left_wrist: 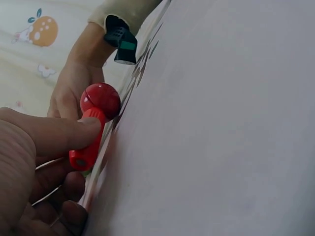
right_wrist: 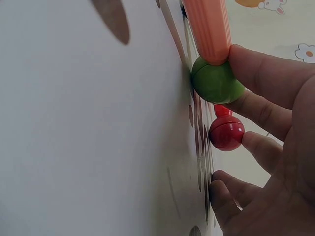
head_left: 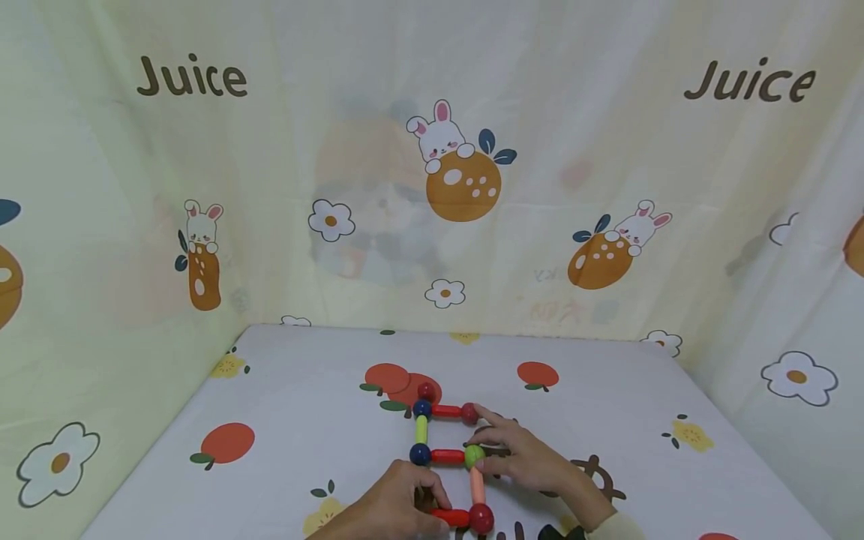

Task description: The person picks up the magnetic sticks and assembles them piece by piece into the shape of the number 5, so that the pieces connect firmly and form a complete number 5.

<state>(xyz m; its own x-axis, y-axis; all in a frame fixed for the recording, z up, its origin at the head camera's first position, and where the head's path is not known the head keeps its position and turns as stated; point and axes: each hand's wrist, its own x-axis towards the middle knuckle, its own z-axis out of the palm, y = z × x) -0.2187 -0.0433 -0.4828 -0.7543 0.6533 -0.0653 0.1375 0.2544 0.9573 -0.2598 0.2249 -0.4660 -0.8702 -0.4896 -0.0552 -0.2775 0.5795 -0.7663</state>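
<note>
A structure of balls and rods lies on the table. Near its front, my left hand (head_left: 394, 501) pinches a red rod (left_wrist: 87, 147) between thumb and fingers; the rod's other end meets a red ball (head_left: 481, 518). From that ball a pink rod (head_left: 478, 486) runs to a green ball (right_wrist: 215, 83). My right hand (head_left: 525, 454) grips the green ball with thumb and a finger, while another finger touches a far red ball (right_wrist: 227, 133). Farther left are two blue balls, the near one (head_left: 420, 454) and the far one (head_left: 421, 408), joined by a yellow-green rod (head_left: 421, 430).
Behind the far blue ball sits another red ball (head_left: 426, 391). Red rods, one near (head_left: 448, 456) and one far (head_left: 445, 411), run across the structure. A fruit-print cloth covers the table (head_left: 304, 420), with a printed curtain (head_left: 378, 300) behind. A dark device (left_wrist: 120, 42) is on the right wrist.
</note>
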